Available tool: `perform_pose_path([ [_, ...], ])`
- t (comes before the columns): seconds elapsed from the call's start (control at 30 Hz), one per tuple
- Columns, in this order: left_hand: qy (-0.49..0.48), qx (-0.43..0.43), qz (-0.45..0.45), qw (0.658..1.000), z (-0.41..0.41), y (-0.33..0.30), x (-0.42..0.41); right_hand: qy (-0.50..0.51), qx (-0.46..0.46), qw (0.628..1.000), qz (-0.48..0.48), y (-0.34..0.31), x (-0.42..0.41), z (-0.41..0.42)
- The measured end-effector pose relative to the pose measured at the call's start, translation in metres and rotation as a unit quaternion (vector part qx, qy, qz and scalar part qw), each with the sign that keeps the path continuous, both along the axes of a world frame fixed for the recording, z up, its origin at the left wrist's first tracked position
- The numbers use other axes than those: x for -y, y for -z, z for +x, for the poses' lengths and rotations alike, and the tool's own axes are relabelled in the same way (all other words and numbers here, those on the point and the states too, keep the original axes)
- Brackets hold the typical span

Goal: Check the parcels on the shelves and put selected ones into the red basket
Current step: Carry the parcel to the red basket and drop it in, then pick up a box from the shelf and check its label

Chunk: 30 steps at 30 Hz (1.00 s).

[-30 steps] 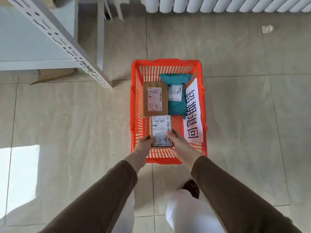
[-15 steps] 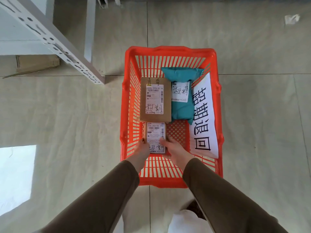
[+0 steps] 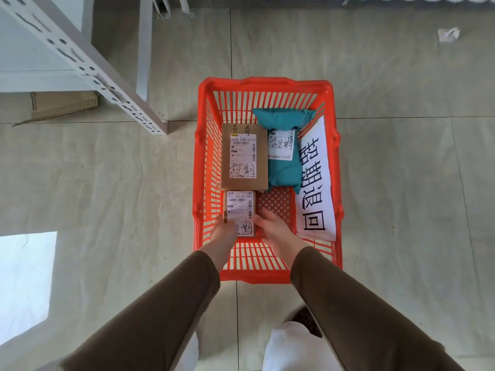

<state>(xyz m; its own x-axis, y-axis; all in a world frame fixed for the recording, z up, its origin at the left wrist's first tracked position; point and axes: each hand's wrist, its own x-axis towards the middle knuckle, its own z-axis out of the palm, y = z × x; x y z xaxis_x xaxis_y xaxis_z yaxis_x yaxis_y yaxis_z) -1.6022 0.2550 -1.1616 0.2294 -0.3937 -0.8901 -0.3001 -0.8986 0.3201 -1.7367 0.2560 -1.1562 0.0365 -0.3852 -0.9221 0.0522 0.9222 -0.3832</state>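
The small parcel (image 3: 240, 212) has been lowered into the red basket (image 3: 338, 167) and is now laid just before the brown box (image 3: 244, 156). It is held lightly between the left hand (image 3: 223, 231) and the right hand (image 3: 273, 227), fingers loosely curved, so release is judged near

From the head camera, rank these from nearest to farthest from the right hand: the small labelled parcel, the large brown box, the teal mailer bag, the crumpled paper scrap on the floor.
Measured from the right hand:
1. Small labelled parcel, touching the fingers, to the hand's left.
2. Large brown box, just beyond the parcel, in the basket's left half.
3. Teal mailer bag, far right in the basket.
4. Paper scrap, on the floor, far upper right.
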Motion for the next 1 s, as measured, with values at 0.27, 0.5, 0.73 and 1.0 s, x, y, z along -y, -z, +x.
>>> perform_pose_path([
  [0.27,-0.03,-0.086,-0.032,0.995,0.021,-0.138,-0.007,-0.013,-0.007,1.0,-0.012,-0.181,-0.01,0.002],
  [0.5,-0.092,-0.168,-0.08,0.978,0.054,-0.393,-0.003,-0.043,-0.022,0.995,-0.092,-0.385,0.007,0.031],
  [0.73,-0.157,-0.212,-0.204,0.943,0.11,-0.579,0.015,-0.118,-0.039,0.967,-0.224,-0.582,0.042,0.067],
  [1.0,-0.184,-0.212,-0.358,0.891,0.201,-0.724,0.018,-0.2,0.017,0.916,-0.347,-0.716,0.077,0.151],
])
